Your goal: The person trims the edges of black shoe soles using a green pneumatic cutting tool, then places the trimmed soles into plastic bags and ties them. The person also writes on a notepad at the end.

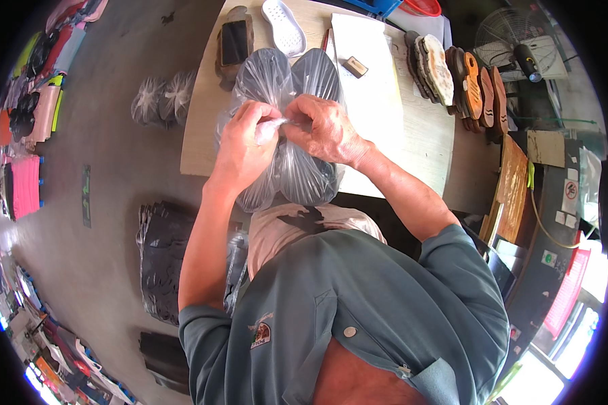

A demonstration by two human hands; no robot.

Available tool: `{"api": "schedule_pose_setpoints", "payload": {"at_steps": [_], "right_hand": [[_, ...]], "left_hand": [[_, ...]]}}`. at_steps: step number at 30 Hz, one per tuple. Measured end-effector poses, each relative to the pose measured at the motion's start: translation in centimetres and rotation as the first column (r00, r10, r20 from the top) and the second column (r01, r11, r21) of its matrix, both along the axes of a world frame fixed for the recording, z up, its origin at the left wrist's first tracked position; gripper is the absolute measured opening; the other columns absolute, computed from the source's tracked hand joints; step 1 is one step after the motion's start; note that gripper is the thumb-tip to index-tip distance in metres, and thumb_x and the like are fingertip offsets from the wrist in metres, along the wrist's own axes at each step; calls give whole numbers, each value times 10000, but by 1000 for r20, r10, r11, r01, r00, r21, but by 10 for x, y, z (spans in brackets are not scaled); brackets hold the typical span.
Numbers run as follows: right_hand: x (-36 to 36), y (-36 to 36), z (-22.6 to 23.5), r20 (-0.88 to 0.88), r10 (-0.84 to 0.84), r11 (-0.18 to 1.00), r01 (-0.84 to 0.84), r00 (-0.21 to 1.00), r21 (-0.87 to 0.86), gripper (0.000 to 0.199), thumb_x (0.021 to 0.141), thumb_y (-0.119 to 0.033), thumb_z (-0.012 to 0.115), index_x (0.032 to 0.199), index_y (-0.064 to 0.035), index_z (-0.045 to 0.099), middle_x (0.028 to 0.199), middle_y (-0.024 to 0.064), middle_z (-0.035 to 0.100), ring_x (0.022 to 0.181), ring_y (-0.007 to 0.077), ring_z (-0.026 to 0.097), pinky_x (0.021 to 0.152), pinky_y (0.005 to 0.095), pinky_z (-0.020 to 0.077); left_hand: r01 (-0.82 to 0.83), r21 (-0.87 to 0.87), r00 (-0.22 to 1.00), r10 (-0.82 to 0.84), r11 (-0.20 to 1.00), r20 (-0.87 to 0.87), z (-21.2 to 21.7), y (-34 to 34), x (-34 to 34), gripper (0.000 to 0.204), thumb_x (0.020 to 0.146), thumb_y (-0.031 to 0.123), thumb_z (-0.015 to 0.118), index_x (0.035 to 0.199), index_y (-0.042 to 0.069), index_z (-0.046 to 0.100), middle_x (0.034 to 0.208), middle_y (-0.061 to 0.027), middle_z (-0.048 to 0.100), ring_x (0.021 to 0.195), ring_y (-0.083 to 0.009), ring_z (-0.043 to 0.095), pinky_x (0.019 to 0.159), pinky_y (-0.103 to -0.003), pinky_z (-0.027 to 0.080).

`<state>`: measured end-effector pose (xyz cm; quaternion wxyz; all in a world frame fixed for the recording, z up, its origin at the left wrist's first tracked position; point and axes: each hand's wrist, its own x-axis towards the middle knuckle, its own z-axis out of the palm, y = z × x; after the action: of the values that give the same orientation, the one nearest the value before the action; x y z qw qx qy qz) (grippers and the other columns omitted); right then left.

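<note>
A clear plastic bag (309, 181) lies at the table's near edge, with dark sole-shaped pieces (266, 69) inside it, side by side. Above its middle, my left hand (242, 140) is closed with a bunched, twisted piece of the plastic between thumb and fingers. My right hand (325, 131) meets it from the other side, pinching the same gathered plastic. Both sets of fingertips nearly touch at the twist. How the plastic runs beneath my palms is hidden.
On the wooden table (427, 148) are a white sole (284, 27), a phone (234, 42), white paper (368, 101) and a small block (355, 66). Stacked soles (434, 67) line the right edge, near a fan (513, 44). Bagged bundles (162, 100) and black stacks (165, 260) sit on the floor.
</note>
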<state>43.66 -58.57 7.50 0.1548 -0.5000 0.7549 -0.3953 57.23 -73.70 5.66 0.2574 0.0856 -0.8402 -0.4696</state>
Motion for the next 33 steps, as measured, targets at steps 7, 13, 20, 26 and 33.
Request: {"api": "schedule_pose_setpoints", "payload": {"at_steps": [7, 13, 20, 26, 33], "right_hand": [[-4, 4, 8, 172, -21, 998, 11, 985, 59, 202, 875, -134, 766, 1010, 6, 714, 926, 170, 743, 836, 290, 754, 784, 386, 592], [-6, 10, 17, 278, -5, 997, -18, 961, 80, 215, 931, -121, 738, 1101, 10, 746, 957, 150, 773, 885, 216, 761, 831, 351, 595], [-18, 9, 18, 322, -27, 979, -40, 946, 199, 241, 995, -173, 699, 1150, 4, 746, 922, 124, 766, 836, 199, 734, 817, 323, 582], [-34, -8, 13, 419, 104, 973, -179, 902, 146, 321, 1047, -263, 676, 1241, -12, 724, 1014, 116, 765, 981, 166, 695, 921, 322, 546], [-38, -10, 16, 588, 90, 953, -241, 804, 183, 319, 1060, -292, 652, 1222, -35, 748, 1007, -5, 727, 923, 79, 624, 836, 261, 510]], "left_hand": [[-54, 25, 998, 54, 998, 34, -1, 7, -2, 221, 837, -78, 748, 1011, 16, 649, 926, -113, 705, 863, -274, 702, 779, -388, 548], [-114, 53, 992, 116, 992, -42, -7, 14, -2, 236, 815, -89, 754, 990, 13, 632, 915, -125, 703, 847, -312, 701, 748, -403, 547], [-178, -84, 982, 172, 980, -76, -10, 20, -10, 296, 800, -83, 793, 1018, 22, 623, 950, -127, 689, 876, -350, 699, 767, -428, 547], [-252, -50, 961, 245, 966, -127, -16, 24, -9, 334, 780, -57, 830, 1016, 37, 614, 938, -123, 686, 869, -337, 688, 761, -425, 542], [-220, -59, 972, 213, 974, -102, -17, 14, -5, 329, 778, -11, 868, 990, 37, 622, 890, -110, 696, 809, -309, 684, 725, -402, 539]]}}
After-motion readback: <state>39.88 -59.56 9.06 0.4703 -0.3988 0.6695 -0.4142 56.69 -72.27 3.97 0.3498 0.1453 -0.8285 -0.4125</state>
